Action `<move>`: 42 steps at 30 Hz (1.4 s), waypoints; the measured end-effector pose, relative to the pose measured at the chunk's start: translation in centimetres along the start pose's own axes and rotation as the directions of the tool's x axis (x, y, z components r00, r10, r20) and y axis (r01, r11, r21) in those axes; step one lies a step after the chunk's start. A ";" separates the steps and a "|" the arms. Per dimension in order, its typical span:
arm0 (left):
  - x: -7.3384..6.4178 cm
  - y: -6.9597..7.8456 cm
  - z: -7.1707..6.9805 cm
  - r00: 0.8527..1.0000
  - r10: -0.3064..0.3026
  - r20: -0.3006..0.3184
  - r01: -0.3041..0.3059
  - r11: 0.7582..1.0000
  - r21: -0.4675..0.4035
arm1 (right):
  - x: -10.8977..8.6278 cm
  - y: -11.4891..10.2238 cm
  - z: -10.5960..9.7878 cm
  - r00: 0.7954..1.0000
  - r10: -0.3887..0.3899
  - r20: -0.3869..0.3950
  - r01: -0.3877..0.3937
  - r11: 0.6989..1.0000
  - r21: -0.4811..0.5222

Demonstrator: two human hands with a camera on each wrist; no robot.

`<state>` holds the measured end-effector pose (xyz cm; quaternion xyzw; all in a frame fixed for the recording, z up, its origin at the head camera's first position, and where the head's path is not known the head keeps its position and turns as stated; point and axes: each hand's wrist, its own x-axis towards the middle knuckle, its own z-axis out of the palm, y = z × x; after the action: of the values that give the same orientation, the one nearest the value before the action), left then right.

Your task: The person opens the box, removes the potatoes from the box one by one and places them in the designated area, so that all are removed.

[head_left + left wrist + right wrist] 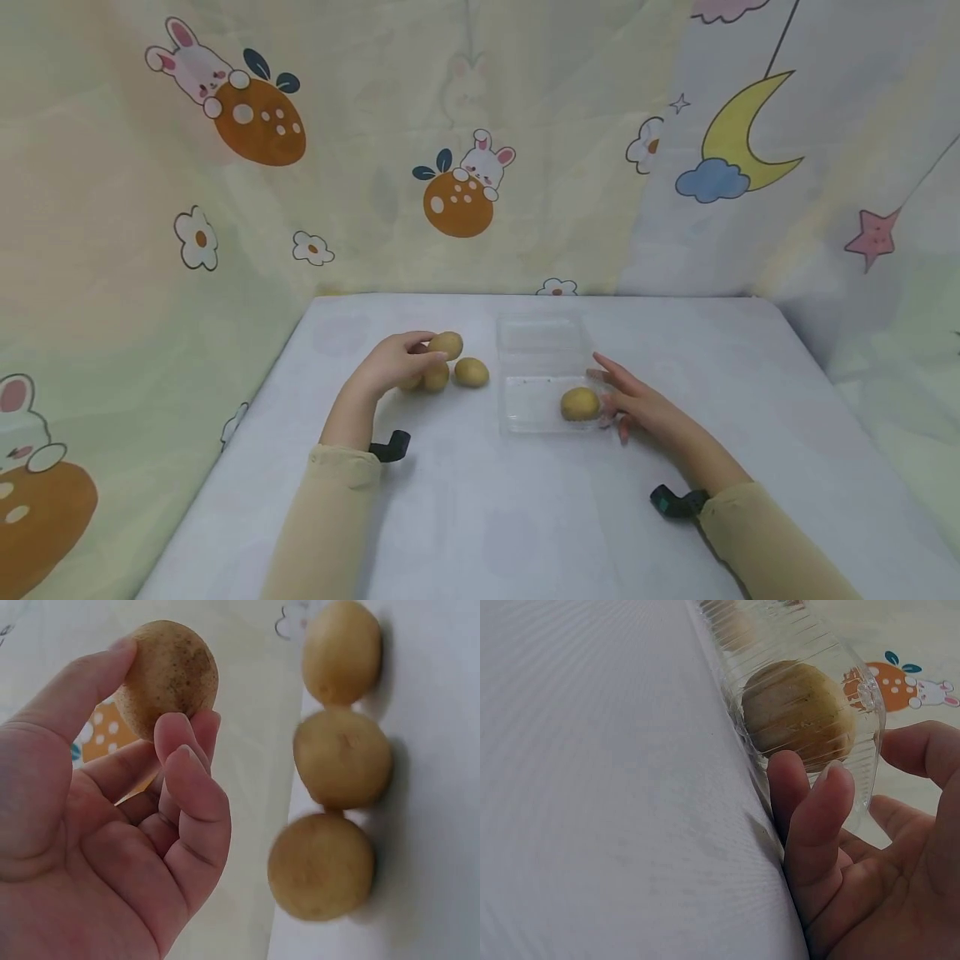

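My left hand (393, 362) pinches a small round potato (169, 679) between thumb and fingertips, raised above the table. Right below it, three more potatoes (341, 757) lie in a row on the white cloth. A clear plastic clamshell box (525, 407) stands with its lid (540, 335) folded back, away from me. One potato (580, 404) sits in the right end of its tray. At that end is my right hand (637, 404), fingers spread and loosely bent, fingertips against the clear wall in the right wrist view.
A white cloth covers the table (480, 517). Behind it and at both sides hangs a curtain (360, 125) printed with rabbits, flowers and a moon. Each wrist wears a black camera mount, one at the left sleeve (326, 508), one at the right sleeve (765, 533).
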<state>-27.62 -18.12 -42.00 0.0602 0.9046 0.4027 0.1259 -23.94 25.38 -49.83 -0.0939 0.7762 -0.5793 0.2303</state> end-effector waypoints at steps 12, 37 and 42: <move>-2.3 -1.9 3.3 0.996 0.077 0.034 -0.078 0.996 0.035 | -0.4 0.0 -0.2 1.000 -0.018 0.011 0.017 1.000 0.021; -2.8 -2.5 6.7 0.991 0.118 0.058 -0.123 0.988 0.092 | -0.5 -0.1 0.1 1.000 -0.012 0.003 0.012 1.000 0.022; -2.7 -2.7 6.9 0.992 0.109 0.061 -0.114 0.990 0.086 | -0.5 0.0 -0.1 1.000 -0.017 0.003 0.017 0.999 0.035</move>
<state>-23.16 -15.56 -47.93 0.1276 0.9130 0.3665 0.1260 -23.56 25.64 -49.70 -0.0972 0.7648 -0.5946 0.2283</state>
